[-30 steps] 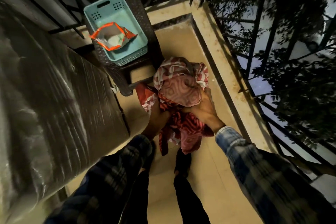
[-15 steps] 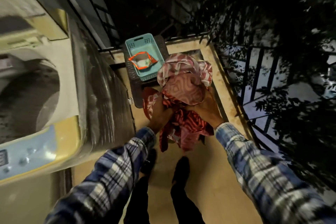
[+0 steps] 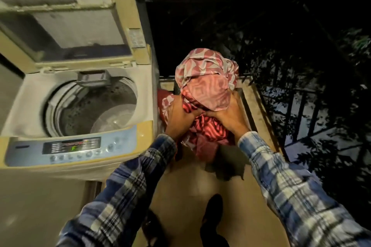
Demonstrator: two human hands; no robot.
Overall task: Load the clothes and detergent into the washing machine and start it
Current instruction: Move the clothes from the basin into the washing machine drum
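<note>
Both hands, left hand [image 3: 181, 118] and right hand [image 3: 226, 114], grip a bundle of red patterned clothes [image 3: 204, 94] with curled fingers, right of the open-lidded washing machine [image 3: 76, 96].

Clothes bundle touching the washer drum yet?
Apart. Head view: left hand and right hand hold the clothes bundle beside the washing machine; no fabric reaches the open drum.

Warm light on the washing machine [image 3: 145, 86]; past the railing [image 3: 295, 118], near black. My clothes bundle [image 3: 204, 86] shadows the floor [image 3: 186, 190]; my sleeves [image 3: 291, 182] blur.
</note>
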